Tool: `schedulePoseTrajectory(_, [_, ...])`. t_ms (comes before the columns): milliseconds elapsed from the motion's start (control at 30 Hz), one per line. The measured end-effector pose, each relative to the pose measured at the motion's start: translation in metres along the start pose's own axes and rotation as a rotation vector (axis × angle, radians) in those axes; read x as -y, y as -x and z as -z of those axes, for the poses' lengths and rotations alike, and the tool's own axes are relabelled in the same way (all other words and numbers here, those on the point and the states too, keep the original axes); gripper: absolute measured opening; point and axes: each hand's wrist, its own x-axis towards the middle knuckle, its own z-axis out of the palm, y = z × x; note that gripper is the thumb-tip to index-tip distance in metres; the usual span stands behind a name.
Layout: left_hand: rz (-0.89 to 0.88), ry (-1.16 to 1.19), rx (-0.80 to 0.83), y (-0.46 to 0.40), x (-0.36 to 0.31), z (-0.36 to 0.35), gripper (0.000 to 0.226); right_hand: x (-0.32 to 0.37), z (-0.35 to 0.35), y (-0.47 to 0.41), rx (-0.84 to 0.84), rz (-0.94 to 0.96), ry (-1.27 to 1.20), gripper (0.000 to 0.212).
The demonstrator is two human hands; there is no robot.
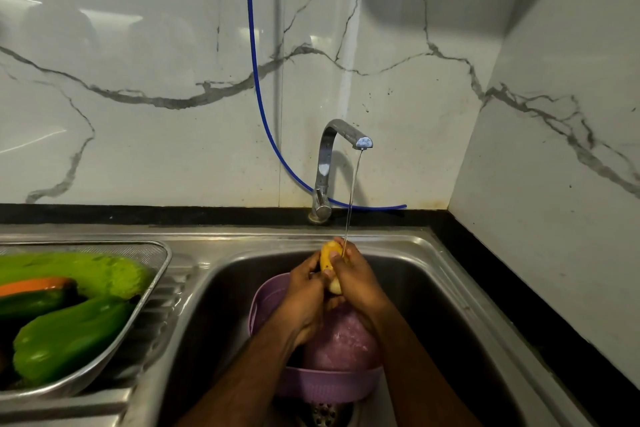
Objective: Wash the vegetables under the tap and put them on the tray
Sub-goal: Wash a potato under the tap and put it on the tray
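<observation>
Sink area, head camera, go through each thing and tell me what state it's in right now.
Tap: running, thin stream.
Potato: held under the stream.
Left hand: gripping potato.
Right hand: gripping potato.
Purple colander: in sink, below hands.
Steel tray: on drainboard, holding green vegetables.

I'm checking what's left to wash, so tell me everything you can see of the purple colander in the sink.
The colander is pale purple, plastic-looking, with a perforated wall and a rolled rim. It sits upright in the steel sink over the drain, below the hands holding a yellow vegetable. A large purple vegetable lies inside; the forearms hide part of the bowl, so other contents can't be told.
</observation>
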Motion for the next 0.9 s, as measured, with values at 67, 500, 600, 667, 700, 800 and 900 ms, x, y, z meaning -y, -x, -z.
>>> schedulePoseTrajectory(67, [-0.014, -0.028, 0.01, -0.001, 0.0, 0.001, 0.038, 0.003, -0.003, -0.001, -0.088, 0.007, -0.012, 0.032])
schedulePoseTrajectory(500, [-0.242, -0.465, -0.224, -0.006, 0.007, 0.01, 0.047, 0.007, -0.013, 0.0, -0.168, -0.064, 0.124, 0.023])
schedulePoseTrajectory(600, [-0.215, -0.411, -0.255, -0.006, 0.006, 0.011, 0.041, 0.006, -0.013, 0.0, -0.168, -0.118, -0.15, 0.021])
schedulePoseTrajectory(667, [-0.137, -0.353, -0.232, -0.003, 0.004, 0.012, 0.029, 0.007, -0.015, -0.003, -0.199, -0.18, -0.281, 0.03])
schedulePoseTrajectory(700, [-0.086, -0.304, -0.197, -0.002, 0.003, 0.011, 0.023, 0.007, -0.014, -0.005, -0.202, -0.219, -0.312, 0.033])
schedulePoseTrajectory(800, [0.024, -0.157, -0.089, 0.001, 0.004, 0.009, 0.017, 0.005, -0.008, -0.004, -0.198, -0.282, -0.359, 0.032])
schedulePoseTrajectory(900, [0.012, -0.073, -0.084, 0.001, 0.003, 0.006, 0.016, 0.004, -0.003, -0.003, -0.169, -0.208, -0.398, 0.027])
